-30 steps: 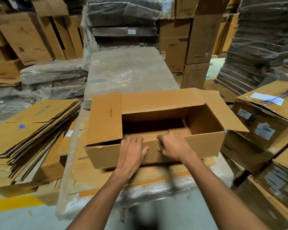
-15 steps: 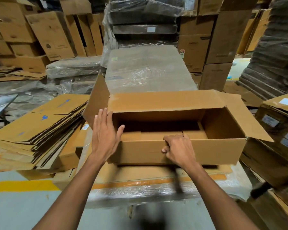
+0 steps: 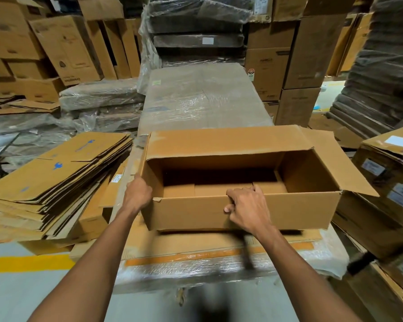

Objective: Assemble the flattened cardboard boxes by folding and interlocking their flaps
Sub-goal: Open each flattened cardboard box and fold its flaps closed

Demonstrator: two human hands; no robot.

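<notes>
An open brown cardboard box [image 3: 196, 212] stands on a plastic-wrapped stack of flat cardboard [image 3: 196, 252]. Its bottom flaps lie folded inside. The back flap [image 3: 228, 142] stands up and the right flap [image 3: 335, 163] splays outward. My left hand [image 3: 137, 196] is at the box's near left corner, against the left flap, which is turned down outside; its fingers wrap out of sight past the edge. My right hand [image 3: 247, 208] grips the top edge of the near wall, fingers curled over the rim and thumb on the outside.
A pile of flattened boxes [image 3: 56, 177] lies at the left. Labelled cartons [image 3: 386, 182] crowd the right side. A long wrapped pallet [image 3: 203, 98] stretches behind the box, with stacked cartons beyond. A yellow line [image 3: 28, 263] marks the grey floor.
The left flap, upright half a second ago, is now turned down outside the box. My left hand went from flat on it to the corner. My right hand kept its grip.
</notes>
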